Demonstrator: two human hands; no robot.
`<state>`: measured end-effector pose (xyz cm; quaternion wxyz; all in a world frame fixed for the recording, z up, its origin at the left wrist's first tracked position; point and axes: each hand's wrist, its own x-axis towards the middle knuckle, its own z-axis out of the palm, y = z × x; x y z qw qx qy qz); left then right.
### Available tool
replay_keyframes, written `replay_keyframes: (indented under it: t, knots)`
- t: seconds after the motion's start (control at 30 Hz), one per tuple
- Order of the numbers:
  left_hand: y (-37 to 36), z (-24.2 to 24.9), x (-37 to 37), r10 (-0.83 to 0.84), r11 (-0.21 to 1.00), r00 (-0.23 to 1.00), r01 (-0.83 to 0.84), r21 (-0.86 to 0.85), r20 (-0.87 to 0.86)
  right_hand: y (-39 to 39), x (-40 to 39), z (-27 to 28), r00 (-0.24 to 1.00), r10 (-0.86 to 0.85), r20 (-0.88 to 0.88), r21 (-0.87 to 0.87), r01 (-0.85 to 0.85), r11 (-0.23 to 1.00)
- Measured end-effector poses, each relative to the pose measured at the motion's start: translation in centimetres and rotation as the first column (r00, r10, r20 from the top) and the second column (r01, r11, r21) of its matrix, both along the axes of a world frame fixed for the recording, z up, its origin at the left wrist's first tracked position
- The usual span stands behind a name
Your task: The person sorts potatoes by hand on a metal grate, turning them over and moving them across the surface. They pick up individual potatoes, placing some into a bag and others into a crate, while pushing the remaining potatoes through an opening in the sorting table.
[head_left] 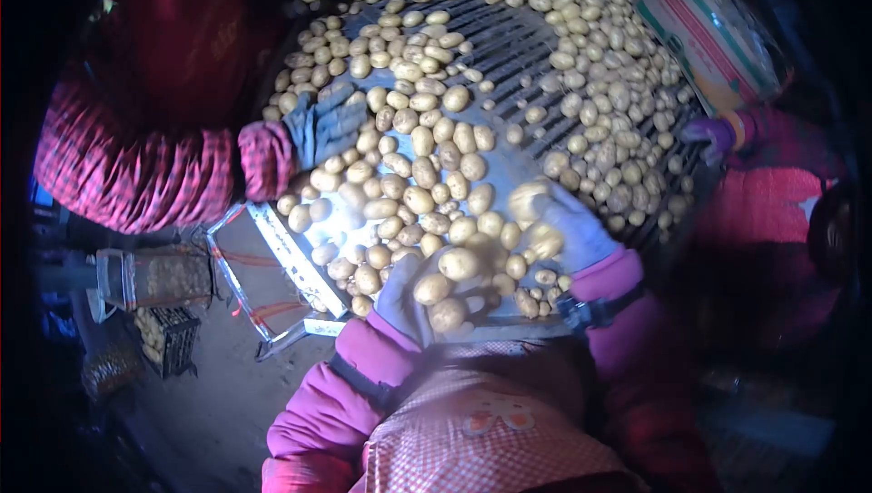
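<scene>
Many potatoes point(420, 199) cover the sorting table in front of me. Low at the near edge, my left hand point(400, 300), in a pale glove, curls around a few potatoes point(432, 289); its fingertips are hidden beneath them. On the right my right hand point(578, 231), also gloved, is closed on yellowish potatoes point(529, 204) that motion smears. Small potatoes point(545, 277) lie just below that hand. Both my sleeves are pink, with a dark band at the left forearm.
At the left, a co-worker's blue-gloved hand point(325, 126) rests among the potatoes. Another person's purple-gloved hand point(710, 137) is at the right by a cardboard box point(713, 34). Dark slats point(509, 52) run across the back. A metal frame point(282, 257) and a crate point(167, 340) stand lower left.
</scene>
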<state>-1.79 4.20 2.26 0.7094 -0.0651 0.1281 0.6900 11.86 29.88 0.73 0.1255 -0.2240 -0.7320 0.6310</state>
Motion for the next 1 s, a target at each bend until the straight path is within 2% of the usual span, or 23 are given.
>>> replay_keyframes:
  t: [0.03, 0.07, 0.13, 0.17, 0.2, 0.23, 0.27, 0.3, 0.33, 0.37, 0.4, 0.47, 0.5, 0.53, 0.6, 0.63, 0.73, 0.77, 0.83, 0.87, 0.9, 0.93, 1.0]
  knots:
    - [-0.1, -0.2, 0.3, -0.029, 1.000, 1.000, 0.029, -0.005, 0.003, -4.0, -0.8, 4.1, 0.986, -0.102, 0.129, -0.551, 0.157, 0.820]
    - [-0.1, -0.4, 0.5, -0.037, 0.995, 0.999, 0.039, -0.094, 0.023, -6.1, -1.1, 5.8, 0.977, -0.089, 0.196, -0.540, 0.183, 0.822]
    - [-0.4, -0.4, 1.0, -0.068, 0.981, 0.997, 0.074, -0.181, 0.039, -9.0, -1.4, 9.2, 0.935, -0.117, 0.335, -0.134, 0.170, 0.976]
    - [-0.6, -0.3, 1.2, -0.080, 0.983, 0.996, 0.085, -0.162, 0.037, -9.0, 0.2, 6.7, 0.933, -0.140, 0.332, -0.133, 0.193, 0.972]
    - [-0.8, -0.2, 1.3, -0.087, 0.986, 0.996, 0.092, -0.142, 0.036, -8.5, 2.2, 2.2, 0.969, -0.121, 0.217, 0.278, 0.058, 0.959]
    - [-0.9, -0.9, 1.5, -0.117, 0.991, 0.993, 0.118, -0.065, 0.029, -8.3, 3.5, -0.4, 0.991, -0.049, 0.123, 0.652, -0.043, 0.757]
    - [-0.9, -0.6, 1.5, -0.128, 0.990, 0.992, 0.129, -0.061, 0.023, -8.7, 4.0, -0.6, 0.991, -0.061, 0.117, 0.656, -0.031, 0.754]
    - [-0.9, 0.0, 1.6, -0.179, 0.977, 0.983, 0.173, -0.121, -0.039, -8.9, 4.4, -0.7, 0.984, -0.102, 0.149, 0.284, 0.056, 0.957]
    - [-0.9, 0.4, 1.7, -0.235, 0.959, 0.967, 0.214, -0.188, -0.099, -9.3, 4.8, -0.7, 0.974, -0.124, 0.191, -0.143, 0.152, 0.978]
    - [-0.8, 0.2, 2.1, -0.232, 0.959, 0.956, 0.193, -0.206, -0.182, -9.4, 5.7, -0.4, 0.979, -0.097, 0.177, -0.023, 0.103, 0.994]
    - [-0.7, 0.5, 2.3, -0.250, 0.955, 0.949, 0.208, -0.214, -0.194, -9.5, 6.2, -0.9, 0.980, -0.114, 0.164, -0.030, 0.121, 0.992]
    - [-0.3, 1.0, 3.1, -0.320, 0.933, 0.893, 0.239, -0.269, -0.318, -9.8, 7.6, -2.6, 0.993, -0.084, -0.077, -0.131, 0.073, 0.989]
    - [0.1, 1.1, 3.7, -0.341, 0.930, 0.867, 0.253, -0.267, -0.365, -10.5, 7.9, -1.2, 0.967, -0.230, -0.111, -0.551, 0.133, 0.824]
    - [0.5, 1.5, 4.3, -0.372, 0.919, 0.851, 0.282, -0.275, -0.371, -10.6, 9.1, -0.5, 0.957, -0.263, -0.118, -0.557, 0.156, 0.816]
    - [1.4, 2.1, 5.9, -0.426, 0.898, 0.862, 0.366, -0.244, -0.275, -11.0, 12.2, -0.1, 0.946, -0.320, -0.056, -0.723, 0.183, 0.666]
    - [1.8, 2.1, 7.2, -0.407, 0.911, 0.872, 0.366, -0.191, -0.272, -11.4, 14.1, -1.6, 0.947, -0.285, -0.150, -0.641, 0.127, 0.757]
    - [3.3, 1.7, 11.0, -0.581, 0.812, 0.783, 0.544, -0.209, -0.222, -14.5, 18.8, -6.7, 0.881, -0.422, -0.214, -0.578, 0.235, 0.782]
    - [3.9, 1.8, 12.8, -0.653, 0.756, 0.708, 0.586, -0.293, -0.270, -15.4, 20.8, -0.8, 0.828, -0.537, -0.160, -0.944, 0.031, 0.329]
    - [4.1, 2.2, 16.1, -0.683, 0.725, 0.620, 0.637, -0.262, -0.386, -17.9, 24.3, -4.2, 0.766, -0.594, -0.247, -0.919, 0.010, 0.394]
    - [4.0, 2.1, 17.6, -0.670, 0.722, 0.607, 0.667, -0.184, -0.427, -19.2, 25.0, -8.9, 0.693, -0.529, -0.489, -0.791, -0.097, 0.603]
    - [4.6, 3.3, 19.3, -0.504, 0.604, 0.169, 0.770, -0.205, -0.847, -20.6, 25.7, -11.4, 0.605, -0.406, -0.685, -0.604, -0.159, 0.781]
    - [2.6, 2.0, 20.1, -0.674, 0.639, 0.291, 0.691, -0.338, -0.679, -22.3, 26.2, -5.0, 0.424, -0.578, -0.697, -0.698, -0.216, 0.683]
    - [2.2, -1.6, 21.3, -0.766, 0.424, 0.126, 0.836, -0.348, -0.631, -24.2, 27.6, -4.9, 0.413, -0.625, -0.662, -0.732, -0.182, 0.656]
